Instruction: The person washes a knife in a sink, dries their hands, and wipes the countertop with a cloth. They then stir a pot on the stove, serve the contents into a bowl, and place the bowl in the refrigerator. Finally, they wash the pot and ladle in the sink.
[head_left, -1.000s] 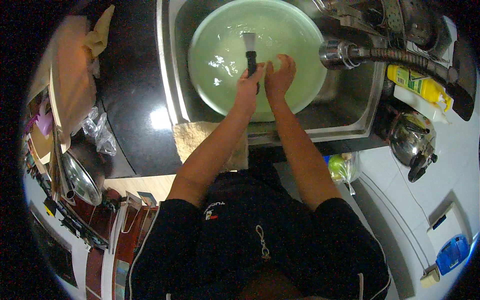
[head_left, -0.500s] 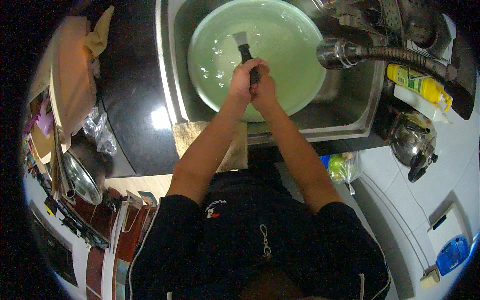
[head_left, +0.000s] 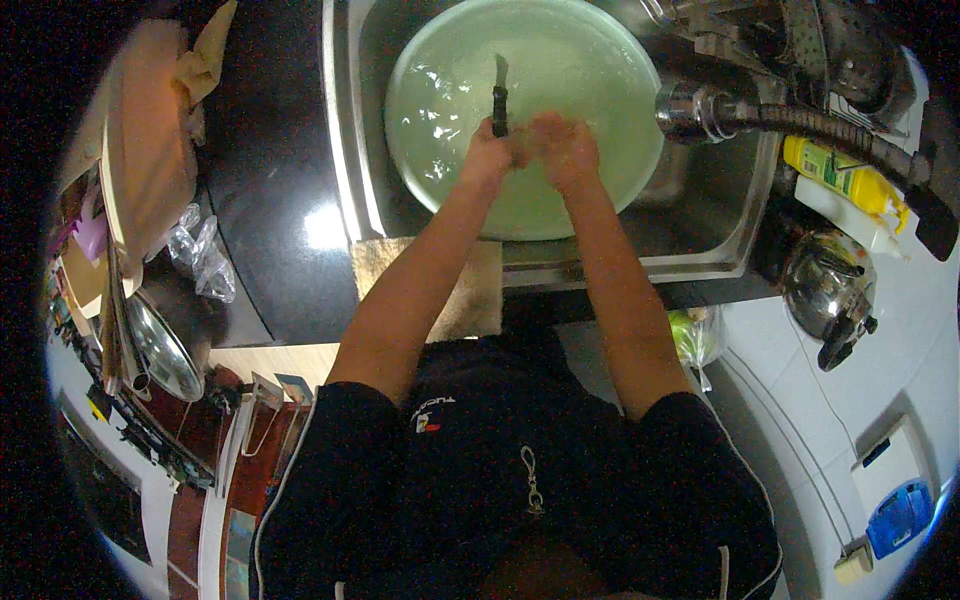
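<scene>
A wide pale green basin (head_left: 398,165) of clear water stands in the steel sink. Over the water, my left hand (head_left: 488,155) is closed around the black handle of a slim tool (head_left: 499,108). The tool points away from me, and its thin, pale, slightly curved end looks like a flat brush seen edge-on, though the kind is unclear. To its right, my right hand (head_left: 568,150) is at the water, apart from the handle. Its fingers are smeared by motion and ripples, so their pose cannot be made out.
A flexible tap spout (head_left: 690,110) reaches over the basin's right rim. A tan cloth (head_left: 475,290) hangs over the sink's front edge. Right of the sink are a yellow bottle (head_left: 850,180) and a steel kettle (head_left: 825,270); a crumpled plastic bag (head_left: 203,255) lies left.
Both hands were together on the handle; my right hand has let go and moved right. The tool has turned, so its flat end now shows narrow.
</scene>
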